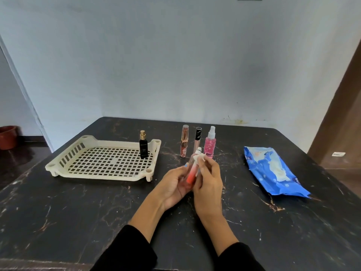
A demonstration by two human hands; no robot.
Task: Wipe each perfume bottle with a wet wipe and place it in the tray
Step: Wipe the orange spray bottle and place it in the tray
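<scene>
Perfume bottle (pixel 192 172): gripped in left hand (pixel 173 184) above counter (pixel 78 222), centre frame. Wet wipe (pixel 201 157) pinched in right hand (pixel 208 182). Rub full length, rotate, then stand in tray (pixel 58 163) at 9 o'clock.

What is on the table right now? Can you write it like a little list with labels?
In the tray: one black bottle stands upright in the cream tray, at its far right corner.
Being wiped: an orange-and-clear bottle, held by the left hand.
Wipe: a white wet wipe, pinched by the right hand against the bottle's top.
Still waiting: a brown tube bottle, a black-capped tube and a pink spray bottle, upright on the table.
Wipe pack: a blue pack, on the right.
</scene>
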